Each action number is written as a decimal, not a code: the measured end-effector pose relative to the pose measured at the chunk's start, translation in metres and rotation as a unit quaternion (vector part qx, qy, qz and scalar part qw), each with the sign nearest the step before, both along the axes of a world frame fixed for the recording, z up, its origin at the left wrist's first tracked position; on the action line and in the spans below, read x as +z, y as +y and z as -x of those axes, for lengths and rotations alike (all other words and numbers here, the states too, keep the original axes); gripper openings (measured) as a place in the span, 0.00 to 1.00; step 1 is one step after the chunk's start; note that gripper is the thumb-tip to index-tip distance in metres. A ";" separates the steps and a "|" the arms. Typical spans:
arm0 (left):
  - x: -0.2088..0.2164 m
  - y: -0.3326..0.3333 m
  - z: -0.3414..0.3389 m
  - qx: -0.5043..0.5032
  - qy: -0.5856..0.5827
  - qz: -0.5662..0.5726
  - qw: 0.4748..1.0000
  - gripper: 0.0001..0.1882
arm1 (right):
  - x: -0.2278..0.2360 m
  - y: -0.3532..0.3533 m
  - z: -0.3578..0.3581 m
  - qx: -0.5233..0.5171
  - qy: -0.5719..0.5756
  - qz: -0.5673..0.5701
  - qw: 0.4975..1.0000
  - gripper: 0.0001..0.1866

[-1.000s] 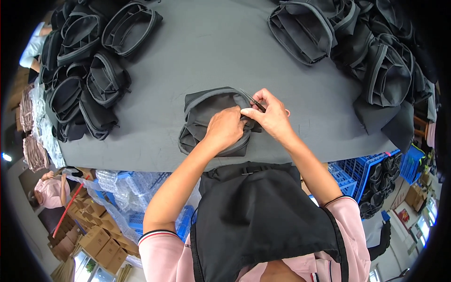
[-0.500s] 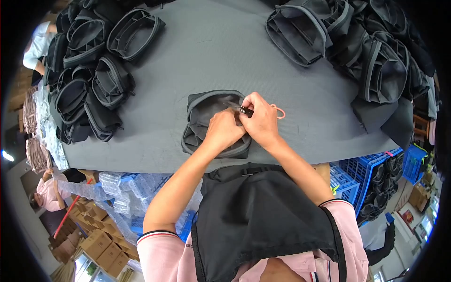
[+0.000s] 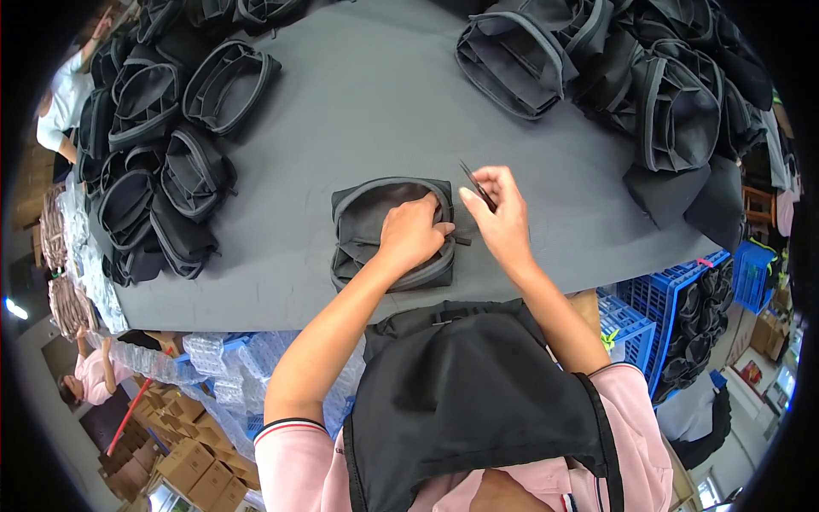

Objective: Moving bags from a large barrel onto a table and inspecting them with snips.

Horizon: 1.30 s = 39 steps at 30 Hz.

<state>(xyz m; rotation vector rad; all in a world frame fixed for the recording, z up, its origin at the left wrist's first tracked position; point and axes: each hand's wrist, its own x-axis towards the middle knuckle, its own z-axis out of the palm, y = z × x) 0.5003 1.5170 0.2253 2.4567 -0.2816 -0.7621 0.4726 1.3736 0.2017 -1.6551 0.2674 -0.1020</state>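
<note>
A black zippered pouch (image 3: 348, 189) lies open on the grey table in front of me, its inner pockets showing. My left hand (image 3: 411, 232) reaches into the right part of the opening. Its fingers press along the inside wall and the thumb rests by the right rim, gripping the pouch there. A short dark tab (image 3: 461, 241) sticks out from the pouch's right side. Just right of the pouch and apart from it, my right hand (image 3: 502, 220) is closed round dark thread snips (image 3: 479, 188), with the pointed blades up and to the left.
Open black pouches (image 3: 141, 192) are heaped at the left, and another pile (image 3: 678, 102) covers the right. Beyond the table's near edge stand blue crates (image 3: 630, 328), bubble wrap (image 3: 226, 367) and cardboard boxes (image 3: 186, 465). A person in pink (image 3: 92, 375) and one in white (image 3: 64, 107) are at the left.
My right hand has drawn the snips out of the pouch opening and moved off to the right. The left hand has shifted slightly up and right, its fingers now against the right inner wall.
</note>
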 end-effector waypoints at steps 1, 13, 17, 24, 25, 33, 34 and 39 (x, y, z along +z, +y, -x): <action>0.008 0.000 -0.004 -0.004 0.024 0.002 1.000 0.20 | -0.001 -0.008 0.008 0.006 0.021 0.029 0.999 0.14; 0.029 0.029 -0.009 0.141 0.224 0.303 0.916 0.16 | 0.047 -0.022 0.022 0.135 -0.040 0.144 0.979 0.11; 0.029 0.031 -0.008 0.134 0.244 0.283 0.918 0.15 | 0.047 -0.019 0.017 0.144 -0.086 0.201 0.965 0.11; 0.031 0.030 -0.005 0.131 0.244 0.300 0.913 0.13 | 0.044 -0.015 0.014 0.125 -0.170 0.277 0.937 0.11; 0.030 0.031 -0.005 0.130 0.244 0.300 0.913 0.13 | 0.043 -0.015 0.014 0.125 -0.209 0.309 0.919 0.11; 0.035 0.031 -0.001 0.168 0.233 0.342 0.895 0.16 | 0.045 -0.014 0.024 0.081 -0.082 0.128 0.985 0.10; 0.035 0.032 -0.001 0.167 0.235 0.343 0.894 0.16 | 0.044 -0.014 0.024 0.092 -0.072 0.121 0.986 0.10; 0.040 0.034 0.001 0.165 0.205 0.319 0.910 0.17 | 0.049 -0.018 0.034 0.080 -0.059 0.145 0.984 0.11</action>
